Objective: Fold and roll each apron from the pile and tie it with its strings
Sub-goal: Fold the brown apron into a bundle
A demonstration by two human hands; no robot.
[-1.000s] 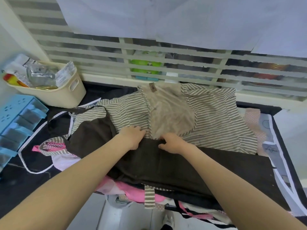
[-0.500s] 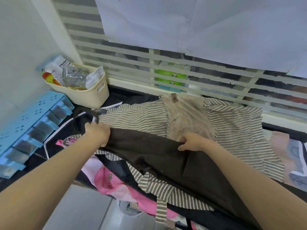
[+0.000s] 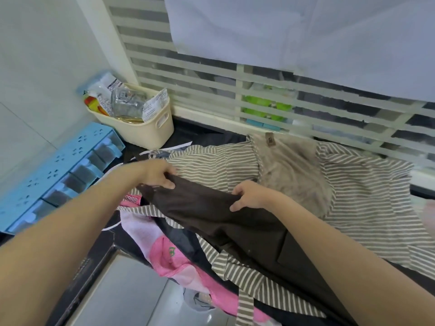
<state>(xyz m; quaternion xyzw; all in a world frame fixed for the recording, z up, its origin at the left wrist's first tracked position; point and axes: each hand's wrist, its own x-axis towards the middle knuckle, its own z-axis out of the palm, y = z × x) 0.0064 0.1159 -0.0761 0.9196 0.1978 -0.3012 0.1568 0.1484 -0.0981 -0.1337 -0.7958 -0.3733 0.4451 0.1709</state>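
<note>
My left hand (image 3: 157, 173) and my right hand (image 3: 250, 195) both pinch the folded far edge of the dark brown apron (image 3: 235, 222) — fingers curled over it, thumbs under. It lies on the striped apron (image 3: 367, 203) spread over the black counter (image 3: 202, 134), pink aprons (image 3: 174, 255) bunched beneath near left. Far left stand a cream basket (image 3: 146, 130) and a blue organizer (image 3: 58, 168) — well apart from the cloth.

basket (image 3: 150, 135) behind drawer organiser (image 3: 54, 175), far left | aprons pile (image 3: 353, 196) right, on counter (image 3: 98, 257)
</note>
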